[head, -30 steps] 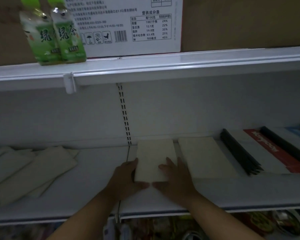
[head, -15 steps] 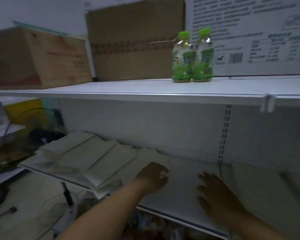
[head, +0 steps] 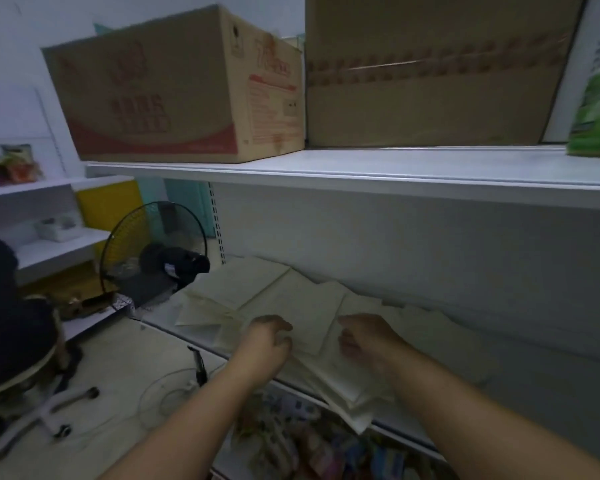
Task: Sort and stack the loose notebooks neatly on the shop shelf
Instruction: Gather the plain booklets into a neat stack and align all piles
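In the lower middle of the frame, both bare hands are reaching onto the white shop shelf (head: pixel 520 382), where the loose notebooks (head: pixel 284 299) are lying in a pale, untidy spread that is fanning out from the centre toward the left end of the shelf, some overlapping and a few hanging over the front edge. The left hand (head: pixel 269 344) is sitting with its fingers curled at the near edge of one cream notebook, touching it, though the blur is making it hard to tell whether the grip is actually pinched on the cover. The right hand (head: pixel 368 336) is resting just beside it on the same heap, fingers bent and loosely apart, and again I cannot tell whether it is clamping anything (the light is dim and the frame is smeared). In the upper part of the frame, two cardboard boxes are standing side by side on the upper shelf (head: pixel 378 168): a red-printed box (head: pixel 167 95) at upper left and a plain brown box (head: pixel 433 74) to its right, with a green bottle (head: pixel 598 112) showing at the right edge. At the left, a black fan (head: pixel 156 251) is standing beside the shelf end.
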Tool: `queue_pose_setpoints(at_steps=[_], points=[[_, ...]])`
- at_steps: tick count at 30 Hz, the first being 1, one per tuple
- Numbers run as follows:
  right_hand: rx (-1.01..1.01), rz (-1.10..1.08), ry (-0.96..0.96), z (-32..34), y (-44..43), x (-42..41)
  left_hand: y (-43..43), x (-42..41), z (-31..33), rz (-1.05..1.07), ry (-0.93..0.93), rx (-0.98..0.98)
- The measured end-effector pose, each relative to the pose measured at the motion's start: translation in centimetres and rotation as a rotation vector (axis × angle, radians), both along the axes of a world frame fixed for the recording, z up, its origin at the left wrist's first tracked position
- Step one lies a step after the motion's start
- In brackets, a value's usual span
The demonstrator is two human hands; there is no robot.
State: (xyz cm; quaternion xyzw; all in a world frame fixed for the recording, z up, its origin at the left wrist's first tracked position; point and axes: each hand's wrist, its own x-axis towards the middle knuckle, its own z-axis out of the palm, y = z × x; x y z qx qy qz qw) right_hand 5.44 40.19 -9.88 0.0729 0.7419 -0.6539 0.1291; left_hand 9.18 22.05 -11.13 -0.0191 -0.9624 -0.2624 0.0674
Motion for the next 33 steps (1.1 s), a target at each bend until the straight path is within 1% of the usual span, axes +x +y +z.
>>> queue_pose_setpoints(at_steps=[2,4,5,6,8,10,12,13,14,15,16,17,19,20,22,24,25,27,29,30,31,33], points=[[-0.276,-0.071,-0.152,0.3,-1.3,-0.7,-0.9,-1.1,-0.2,-0.027,-0.057,-0.060],[-0.393,-0.100,-0.203,0.3,-2.4,-1.7,-1.2,-2.1,-0.3,-0.085,-0.132,-0.176],[-0.399,-0.112,-0.215,0.3,-3.0,-2.2,-1.2,-2.5,-0.4,-0.110,-0.145,-0.208],[-0.388,-0.112,-0.220,0.2,-3.5,-2.7,-1.3,-2.7,-0.5,-0.125,-0.136,-0.197],[-0.297,-0.071,-0.199,-0.2,-4.4,-3.7,-1.5,-2.9,-0.4,-0.121,-0.128,-0.066],[-0.095,0.001,-0.135,-0.4,-4.6,-4.4,-2.2,-2.9,-0.1,-0.134,-0.144,0.068],[0.098,0.092,0.011,-0.8,-4.1,-5.0,-3.3,-3.1,0.1,-0.181,-0.157,0.095],[0.123,0.133,0.079,-0.9,-3.5,-5.2,-4.0,-3.4,0.4,-0.164,-0.138,0.101],[0.088,0.160,0.121,-0.8,-2.8,-5.3,-4.7,-3.7,0.7,-0.112,-0.087,0.131],[0.017,0.169,0.133,-0.5,-2.3,-5.4,-5.4,-4.1,1.1,-0.039,-0.029,0.202],[-0.048,0.166,0.128,0.0,-2.0,-5.6,-6.2,-4.6,1.6,0.020,0.009,0.331],[-0.092,0.157,0.112,0.3,-2.1,-5.9,-6.9,-5.2,2.2,0.055,0.009,0.510],[-0.140,0.155,0.089,0.9,-3.4,-6.7,-8.1,-6.0,3.3,0.103,-0.112,0.854],[-0.152,0.165,0.093,1.1,-4.3,-6.8,-8.8,-6.3,3.6,0.134,-0.189,0.966],[-0.160,0.199,0.106,1.1,-6.5,-7.2,-10.8,-7.0,3.6,0.181,-0.324,1.114],[-0.170,0.220,0.127,1.5,-8.7,-7.7,-12.9,-7.5,3.7,0.109,-0.439,1.175],[-0.160,0.228,0.152,1.6,-9.9,-8.0,-14.0,-7.8,3.5,0.062,-0.466,1.186],[-0.088,0.212,0.197,2.1,-12.5,-8.7,-16.3,-8.8,3.1,0.016,-0.434,1.218],[-0.020,0.127,0.179,2.3,-15.0,-9.4,-18.9,-9.8,2.8,-0.009,-0.345,1.211],[0.047,0.070,0.166,2.3,-16.1,-9.7,-20.5,-10.4,2.9,-0.016,-0.305,1.210],[0.221,0.039,0.182,2.2,-16.9,-10.2,-22.4,-10.9,2.9,-0.027,-0.283,1.216],[0.808,0.088,0.222,1.6,-18.2,-10.9,-26.2,-12.1,2.6,-0.065,-0.290,1.243]])
